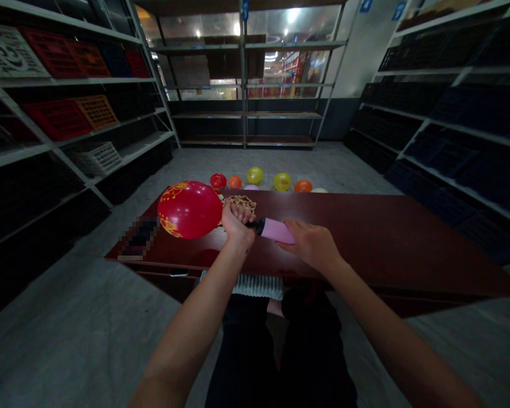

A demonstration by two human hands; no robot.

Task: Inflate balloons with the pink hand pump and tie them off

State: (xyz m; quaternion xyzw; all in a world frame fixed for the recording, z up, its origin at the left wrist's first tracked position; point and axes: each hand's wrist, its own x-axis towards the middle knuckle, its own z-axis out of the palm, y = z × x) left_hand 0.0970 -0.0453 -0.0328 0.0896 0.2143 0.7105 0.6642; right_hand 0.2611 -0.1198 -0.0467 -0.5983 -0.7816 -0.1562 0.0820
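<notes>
An inflated red balloon [190, 209] with yellow printed patterns extends to the left above the table. My left hand [237, 222] is closed around its neck, where the black end of a pink hand pump [276, 230] meets it. The exact join between balloon and pump is hidden by my fingers. Wrapped round the pump's pink body is my right hand [313, 242]. Behind my left hand, a tan netted or woven item [243, 202] lies on the dark red table [365, 232].
A blurred-out flat object [139, 238] lies at the table's left. On the floor beyond the table are several balloons, among them a yellow balloon [282, 181] and an orange balloon [303, 186]. Shelves with crates line both sides; a metal rack [244, 79] stands at the back.
</notes>
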